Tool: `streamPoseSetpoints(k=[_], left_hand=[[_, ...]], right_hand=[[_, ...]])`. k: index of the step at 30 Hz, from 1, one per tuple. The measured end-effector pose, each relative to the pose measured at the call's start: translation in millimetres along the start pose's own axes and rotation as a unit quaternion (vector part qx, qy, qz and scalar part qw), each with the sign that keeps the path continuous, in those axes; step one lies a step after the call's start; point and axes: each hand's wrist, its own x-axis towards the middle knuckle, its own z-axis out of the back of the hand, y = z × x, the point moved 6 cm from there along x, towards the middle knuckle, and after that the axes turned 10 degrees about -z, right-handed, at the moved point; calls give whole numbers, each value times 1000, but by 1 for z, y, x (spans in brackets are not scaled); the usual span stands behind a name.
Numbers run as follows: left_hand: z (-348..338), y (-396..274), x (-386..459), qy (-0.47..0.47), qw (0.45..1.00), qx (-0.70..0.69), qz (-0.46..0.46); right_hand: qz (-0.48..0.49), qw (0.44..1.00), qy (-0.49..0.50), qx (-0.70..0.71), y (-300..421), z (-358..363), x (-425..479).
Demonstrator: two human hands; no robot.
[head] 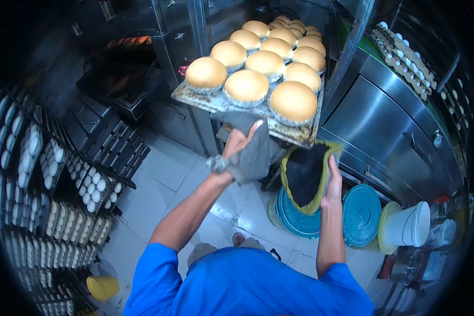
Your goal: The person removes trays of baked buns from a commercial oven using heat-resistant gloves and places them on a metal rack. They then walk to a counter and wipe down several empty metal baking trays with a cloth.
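Note:
A worn metal baking tray (199, 98) full of round golden cakes (247, 85) in fluted cups lies ahead of me, stretching away from me. At its near edge, my left hand (237, 140) grips a grey cloth (254, 158), whose top part meets the tray's edge. Whether the fingers hold the tray through the cloth is hidden. My right hand (332, 183) holds a dark cloth pad (304, 172) with an olive border by its right side. That pad hangs just below the tray's near right corner, and contact there cannot be told.
An oven opening (130, 41) glows at left behind a dark tray (114, 89). Racks of dough pieces (93, 189) line the left side. Teal-lidded buckets (362, 215) and a white bucket (407, 225) stand at right, below a steel cabinet (379, 118) and egg trays (405, 59).

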Motion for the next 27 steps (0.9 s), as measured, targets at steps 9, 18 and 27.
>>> streamPoseSetpoints(k=[9,18,27], left_hand=[[-29,20,122,42,978,190,-80],[2,-6,86,-6,963,230,-139],[164,22,-105,-168,982,41,70]], right_hand=[[32,987,-159,-20,-9,86,-74],[2,995,-90,-50,-28,29,-77],[-57,992,102,46,-34,-135,31]])
